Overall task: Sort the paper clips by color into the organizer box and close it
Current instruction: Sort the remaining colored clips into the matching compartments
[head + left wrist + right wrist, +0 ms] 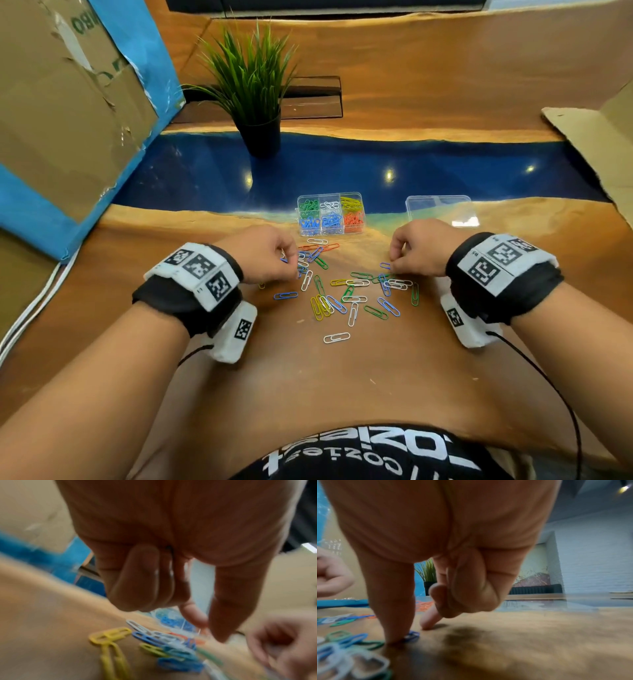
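The clear organizer box (pixel 331 233) stands open past the loose paper clips (pixel 342 294), with green, white, yellow, blue and red clips sorted in its compartments. Its clear lid (pixel 442 210) lies apart to the right. My left hand (pixel 290 264) hovers over the pile's left end with fingers curled, and a white clip (pixel 283 254) seems pinched in it. In the blurred left wrist view, the left hand (pixel 208 627) points thumb and index down over clips. My right hand (pixel 411 631) pinches a blue paper clip (pixel 412 635) against the table; the same clip (pixel 385 265) shows at the pile's right end.
A potted plant (pixel 255 89) stands behind the box on the blue resin strip. A large cardboard box (pixel 61 102) fills the left side, and a cardboard flap (pixel 599 137) juts in at the right. White cables (pixel 27 315) hang off the left table edge.
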Demonstrator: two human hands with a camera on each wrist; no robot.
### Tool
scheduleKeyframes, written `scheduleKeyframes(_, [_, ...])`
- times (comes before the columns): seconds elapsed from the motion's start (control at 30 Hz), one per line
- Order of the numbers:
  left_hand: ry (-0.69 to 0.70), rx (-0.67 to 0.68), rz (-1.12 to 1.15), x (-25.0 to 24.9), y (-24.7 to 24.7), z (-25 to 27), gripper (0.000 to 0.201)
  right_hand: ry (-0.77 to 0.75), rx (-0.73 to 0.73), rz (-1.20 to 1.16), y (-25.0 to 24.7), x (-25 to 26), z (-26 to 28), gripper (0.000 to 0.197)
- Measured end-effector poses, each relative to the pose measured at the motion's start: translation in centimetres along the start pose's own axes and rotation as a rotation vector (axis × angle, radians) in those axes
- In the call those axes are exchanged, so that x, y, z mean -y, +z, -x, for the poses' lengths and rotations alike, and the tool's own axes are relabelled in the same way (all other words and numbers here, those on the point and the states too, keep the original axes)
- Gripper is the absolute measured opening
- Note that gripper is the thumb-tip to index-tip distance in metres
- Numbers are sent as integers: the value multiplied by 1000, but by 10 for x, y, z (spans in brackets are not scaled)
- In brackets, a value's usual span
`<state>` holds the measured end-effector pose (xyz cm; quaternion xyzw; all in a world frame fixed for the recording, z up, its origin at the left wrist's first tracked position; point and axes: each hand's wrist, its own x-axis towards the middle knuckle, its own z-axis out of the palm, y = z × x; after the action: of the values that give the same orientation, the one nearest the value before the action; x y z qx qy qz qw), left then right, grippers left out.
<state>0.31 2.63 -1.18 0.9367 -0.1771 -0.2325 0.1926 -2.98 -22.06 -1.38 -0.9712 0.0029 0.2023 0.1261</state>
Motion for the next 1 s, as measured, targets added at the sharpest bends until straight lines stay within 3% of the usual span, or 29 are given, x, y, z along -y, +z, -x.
scheduleKeyframes(0.1, [-3,36,-167,2,1,6,8,4,9,48,-1,6,0,4])
scheduleKeyframes(0.23, [-26,78,-281,3,4,9,15,23,67,126,1,9,-1,22])
scheduleKeyframes(0.37, [-12,90,-355,-4,5,12,3,19,92,77,3,7,-1,21])
scheduleKeyframes(0.5, [-31,135,-360,-8,6,10,5,5,71,-210,1,1,3,17])
scheduleKeyframes(0.67, [-35,160,-319,-6,8,6,3,-20,207,-978,-3,-2,11,24])
scheduleKeyframes(0.77, [-5,166,-268,-2,11,7,9,-19,273,-1192,-5,-4,15,21])
scheduleKeyframes(0.83, [-9,178,-155,1,13,7,18,-17,293,-992,-3,-4,18,20])
scheduleKeyframes(0.93, [-47,218,151,0,15,8,21,-79,225,-310,4,2,26,15])
scheduleKeyframes(1.0, [-51,216,329,-2,15,7,16,-101,193,-28,10,8,32,13])
